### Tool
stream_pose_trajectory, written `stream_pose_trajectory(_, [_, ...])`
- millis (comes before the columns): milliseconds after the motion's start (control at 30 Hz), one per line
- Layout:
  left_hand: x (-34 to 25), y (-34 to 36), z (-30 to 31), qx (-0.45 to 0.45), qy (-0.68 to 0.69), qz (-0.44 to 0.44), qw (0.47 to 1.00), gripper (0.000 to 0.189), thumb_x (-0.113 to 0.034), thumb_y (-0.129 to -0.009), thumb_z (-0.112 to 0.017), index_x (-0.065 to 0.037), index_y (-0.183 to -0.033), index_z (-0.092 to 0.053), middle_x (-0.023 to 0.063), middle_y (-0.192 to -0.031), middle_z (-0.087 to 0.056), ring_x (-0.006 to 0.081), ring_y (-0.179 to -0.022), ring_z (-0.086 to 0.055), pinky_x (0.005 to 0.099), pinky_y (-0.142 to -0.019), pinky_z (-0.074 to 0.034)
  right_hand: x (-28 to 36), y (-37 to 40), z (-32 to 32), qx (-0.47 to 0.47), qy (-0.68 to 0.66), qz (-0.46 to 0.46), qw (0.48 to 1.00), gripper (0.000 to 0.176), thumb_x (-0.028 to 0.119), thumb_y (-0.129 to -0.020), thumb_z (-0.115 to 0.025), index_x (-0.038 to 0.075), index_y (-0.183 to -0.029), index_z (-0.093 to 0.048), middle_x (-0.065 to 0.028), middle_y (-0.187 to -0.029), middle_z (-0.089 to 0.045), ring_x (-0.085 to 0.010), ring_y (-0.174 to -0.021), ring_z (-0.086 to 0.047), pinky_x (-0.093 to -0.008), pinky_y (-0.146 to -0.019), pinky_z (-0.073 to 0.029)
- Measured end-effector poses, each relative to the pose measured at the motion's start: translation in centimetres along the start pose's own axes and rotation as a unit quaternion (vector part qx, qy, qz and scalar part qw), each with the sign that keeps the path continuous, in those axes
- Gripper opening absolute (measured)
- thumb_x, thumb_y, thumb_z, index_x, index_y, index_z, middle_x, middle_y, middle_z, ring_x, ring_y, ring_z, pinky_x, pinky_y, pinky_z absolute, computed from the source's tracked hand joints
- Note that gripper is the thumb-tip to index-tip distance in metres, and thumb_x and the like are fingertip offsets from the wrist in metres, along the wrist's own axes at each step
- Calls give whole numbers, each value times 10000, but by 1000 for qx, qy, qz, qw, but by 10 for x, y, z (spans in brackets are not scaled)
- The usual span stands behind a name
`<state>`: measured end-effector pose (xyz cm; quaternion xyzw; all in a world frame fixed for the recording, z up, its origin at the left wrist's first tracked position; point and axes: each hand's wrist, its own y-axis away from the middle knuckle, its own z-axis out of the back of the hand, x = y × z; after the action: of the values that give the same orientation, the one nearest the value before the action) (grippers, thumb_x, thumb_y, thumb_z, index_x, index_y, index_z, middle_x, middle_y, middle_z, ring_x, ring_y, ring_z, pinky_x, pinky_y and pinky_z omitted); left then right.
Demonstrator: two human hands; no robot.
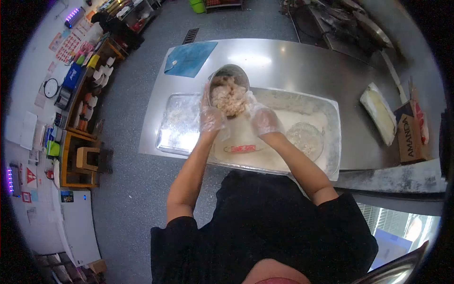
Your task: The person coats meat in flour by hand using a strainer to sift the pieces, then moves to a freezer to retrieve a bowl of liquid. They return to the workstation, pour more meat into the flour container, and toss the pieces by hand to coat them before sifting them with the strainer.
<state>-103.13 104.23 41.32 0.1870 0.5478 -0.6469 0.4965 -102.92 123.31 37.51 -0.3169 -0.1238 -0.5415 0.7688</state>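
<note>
A round metal bowl (242,73) is tipped toward me above the flour tray, full of pale, wet, lumpy pieces that look like raw battered meat (229,97). My left hand (212,120), in a clear plastic glove, grips the bowl's left side. My right hand (265,119), gloved the same way, is closed at the bowl's right edge; its fingertips are partly hidden. Below both hands lies the large tray of white flour (291,105). A round mesh strainer (306,141) rests in the flour on the right.
A flour-dusted metal tray (177,125) sits left of the flour. Behind it lies a blue cutting board (191,59). On the steel table's right are a plastic-wrapped package (379,113) and an AMANDA carton (409,135). Shelves (78,109) line the left wall.
</note>
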Motion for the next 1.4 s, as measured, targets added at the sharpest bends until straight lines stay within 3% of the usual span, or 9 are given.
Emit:
stream_pose_trajectory(367, [-12,-11,-2,131,-39,41,990,881,241,-688,-408,-97,-1477,-209,182,-1393,-421,266,-1203,-505,303,-1030,-421,-11,28,46,53,79,30,995,167,119,-800,-508,47,-891,-627,-185,-788,-639,-353,-706,-633,-456,-636,-516])
stream_pose_trajectory(733, [14,7,3,111,-194,-196,955,765,116,-698,-568,-142,-1400,-407,75,-1391,-470,320,-1333,-358,360,-1050,-396,-17,71,70,87,174,-60,979,229,133,-801,-519,61,-968,-658,-193,-877,-659,-362,-768,-647,-461,-665,-520])
stream_pose_trajectory(833, [2,12,9,114,-218,-163,955,718,85,-717,-560,-136,-1387,-426,74,-1380,-487,299,-1342,-352,362,-1059,-386,-26,80,63,24,190,-71,979,142,107,-736,-543,21,-747,-655,-178,-735,-645,-333,-688,-637,-463,-630,-503])
stream_pose_trajectory(900, [-8,9,12,96,-239,-45,965,723,-11,-692,-643,-250,-1354,-479,210,-1400,-418,332,-1044,-611,377,-763,-553,-12,70,73,-25,175,-88,980,131,99,-721,-552,12,-727,-650,-186,-724,-639,-337,-694,-629,-456,-636,-499])
stream_pose_trajectory(933, [16,2,8,44,-248,-188,949,729,-13,-682,-655,-244,-1352,-482,214,-1399,-419,314,-1017,-631,368,-716,-556,-9,60,75,-54,157,-74,983,139,96,-726,-547,10,-761,-650,-190,-748,-642,-345,-708,-631,-454,-664,-501])
stream_pose_trajectory(1067, [-22,-9,8,59,-258,-243,933,781,-84,-633,-748,-255,-1347,-483,212,-1413,-396,332,-1031,-624,387,-755,-549,-14,27,55,0,92,-93,991,212,113,-803,-494,34,-913,-658,-208,-859,-650,-374,-785,-637,-453,-707,-507])
stream_pose_trajectory(1167, [-38,-7,11,77,-251,-121,957,824,-105,-617,-781,-263,-1360,-461,214,-1424,-377,336,-1099,-587,387,-822,-535,-34,42,49,82,112,-54,989,232,215,-848,-531,46,-940,-661,-173,-932,-669,-357,-830,-650,-440,-738,-523])
stream_pose_trajectory(1300, [-38,-12,5,21,-283,-165,945,787,-132,-692,-741,-271,-1390,-406,220,-1409,-389,370,-1108,-568,394,-849,-526,-10,27,84,142,91,-106,980,251,246,-844,-549,41,-928,-668,-173,-948,-666,-363,-845,-645,-433,-766,-519])
stream_pose_trajectory(1400, [-46,-10,2,18,-270,-152,951,699,-48,-764,-649,-242,-1390,-408,216,-1405,-397,366,-1164,-530,403,-901,-498,-21,11,47,140,94,-92,981,462,114,-866,-440,153,-1322,-499,-218,-905,-651,-384,-841,-634,-469,-774,-495])
